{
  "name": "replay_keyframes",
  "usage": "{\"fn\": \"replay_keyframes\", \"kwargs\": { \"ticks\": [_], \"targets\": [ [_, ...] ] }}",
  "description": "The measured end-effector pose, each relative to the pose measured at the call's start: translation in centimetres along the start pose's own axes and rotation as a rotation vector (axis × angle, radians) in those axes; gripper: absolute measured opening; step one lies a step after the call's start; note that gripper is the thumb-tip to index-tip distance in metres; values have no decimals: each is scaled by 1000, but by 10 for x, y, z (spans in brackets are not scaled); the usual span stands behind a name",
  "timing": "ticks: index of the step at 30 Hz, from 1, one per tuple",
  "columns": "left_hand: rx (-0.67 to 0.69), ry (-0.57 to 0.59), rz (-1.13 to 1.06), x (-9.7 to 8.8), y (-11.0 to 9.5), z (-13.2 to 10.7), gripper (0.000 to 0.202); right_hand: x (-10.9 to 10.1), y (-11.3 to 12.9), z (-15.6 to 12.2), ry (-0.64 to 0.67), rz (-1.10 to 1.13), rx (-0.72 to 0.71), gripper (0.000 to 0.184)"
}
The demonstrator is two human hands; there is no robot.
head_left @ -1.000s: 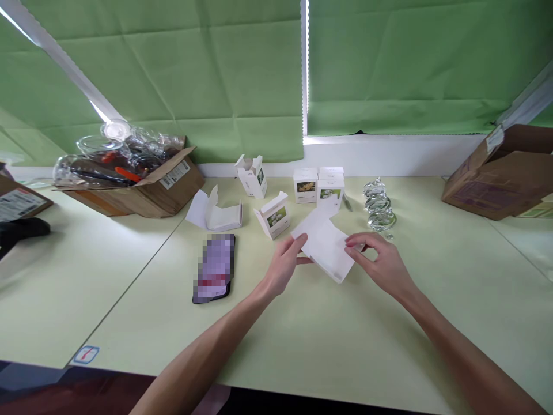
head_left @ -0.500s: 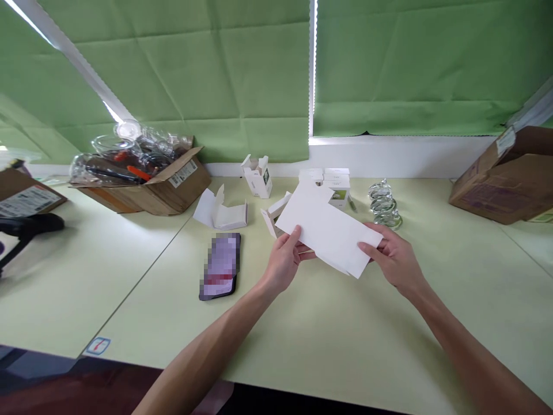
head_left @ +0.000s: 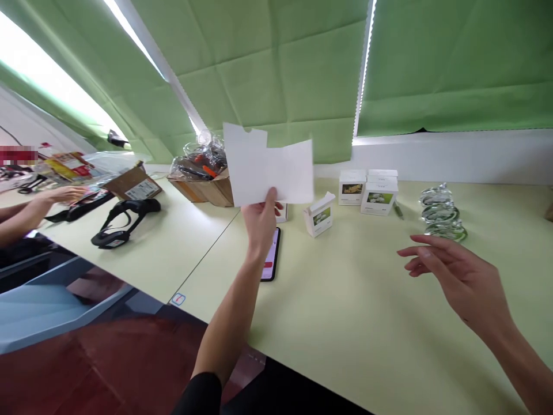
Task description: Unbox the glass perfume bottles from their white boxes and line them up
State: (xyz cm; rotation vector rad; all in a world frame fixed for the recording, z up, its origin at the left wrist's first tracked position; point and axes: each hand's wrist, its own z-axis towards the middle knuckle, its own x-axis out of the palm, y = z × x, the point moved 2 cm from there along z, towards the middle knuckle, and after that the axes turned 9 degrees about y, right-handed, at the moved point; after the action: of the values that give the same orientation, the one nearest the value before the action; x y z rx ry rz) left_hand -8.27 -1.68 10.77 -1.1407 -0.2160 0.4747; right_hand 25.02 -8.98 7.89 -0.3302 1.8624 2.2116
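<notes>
My left hand pinches the lower edge of a flat white card sheet, thumb on the near face. The sheet has notched edges, stands nearly upright and hides part of what lies behind it. My right hand holds nothing, its fingers apart, over the table in front of a stack of clear, shiny rings. Between the hands stands a small white box with a flower picture and its top flap up. A phone lies partly behind my left wrist.
More small white boxes stand by the wall, a thin green object beside them. To the left are a carton of plastic-wrapped items, a black headset-like strap and another cardboard box. Another person's hand is at far left.
My right hand has let go of the white card sheet and moved right. My left hand has raised the sheet leftward, now more upright. The view has turned left.
</notes>
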Motion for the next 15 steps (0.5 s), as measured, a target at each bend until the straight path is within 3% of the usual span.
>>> {"fn": "replay_keyframes", "kwargs": {
  "ticks": [3, 5, 8, 15],
  "targets": [
    [-123, -42, 345, -25, 31, 36, 40, -2, -1, 1, -6, -45, 29, 38],
    [-204, 7, 546, -34, 52, 50, 41, -3, -1, 1, -13, -79, 57, 36],
    [-260, 47, 629, -40, 72, 58, 40, -3, -4, 3, -12, -119, 85, 36],
    [-340, 25, 752, -56, 81, 57, 35, -4, -12, 7, 59, -178, 99, 43]
  ]
}}
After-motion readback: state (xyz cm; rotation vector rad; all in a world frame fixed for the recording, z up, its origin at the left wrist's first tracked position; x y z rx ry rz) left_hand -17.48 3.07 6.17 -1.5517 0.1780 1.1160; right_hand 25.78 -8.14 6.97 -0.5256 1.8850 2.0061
